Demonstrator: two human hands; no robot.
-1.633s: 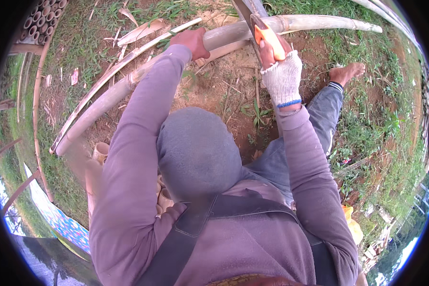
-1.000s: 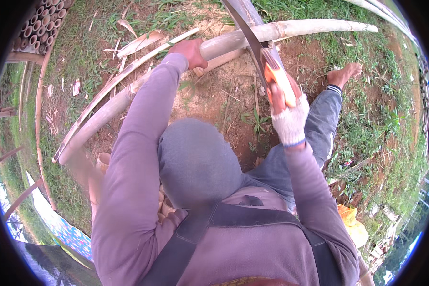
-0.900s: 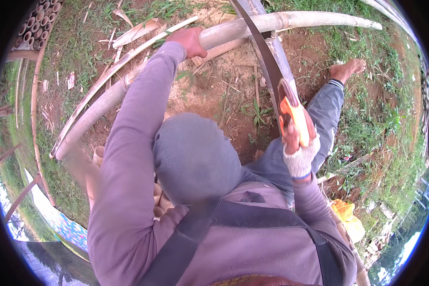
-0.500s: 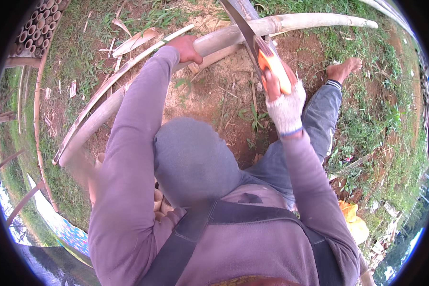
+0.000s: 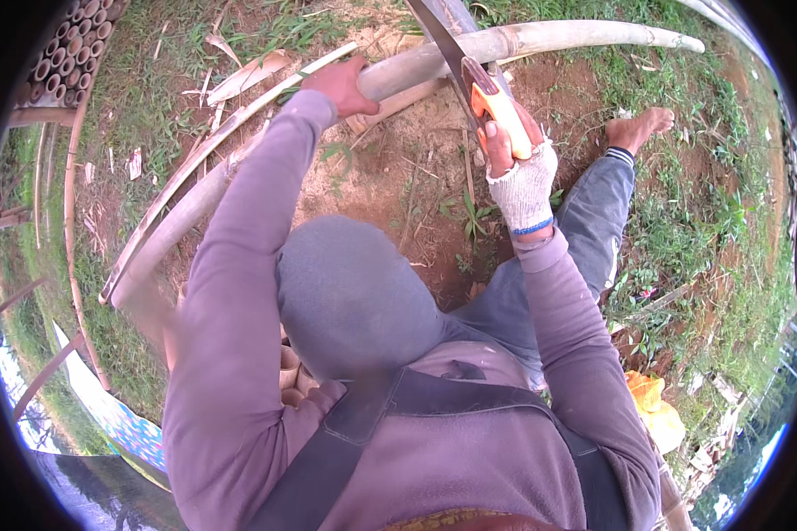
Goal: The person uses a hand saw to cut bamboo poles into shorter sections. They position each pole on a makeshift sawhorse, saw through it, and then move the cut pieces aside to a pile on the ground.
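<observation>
A long pale bamboo pole (image 5: pixel 584 37) lies across in front of me, bending with the fisheye from far right to lower left. My bare left hand (image 5: pixel 341 86) is closed round it left of the middle. In a white knitted glove with the fingertips uncovered, my right hand (image 5: pixel 520 168) grips the orange handle of a hand saw (image 5: pixel 508 122). The saw's dark blade slants up and to the left, against the pole; its teeth and any cut are too small to make out. Below the pole runs another thick bamboo piece (image 5: pixel 407 106).
A split bamboo strip (image 5: pixel 195 164) lies beside the pole at left. Cut bamboo rings (image 5: pixel 62 62) are stacked at far left, and more short pieces (image 5: pixel 294 372) lie by my knee. Sawdust (image 5: pixel 363 168) covers the ground. An orange bag (image 5: pixel 653 407) is at right, near my bent leg.
My right hand has drawn the saw slightly back toward me and to the left. My left hand stays on the pole, which has barely shifted.
</observation>
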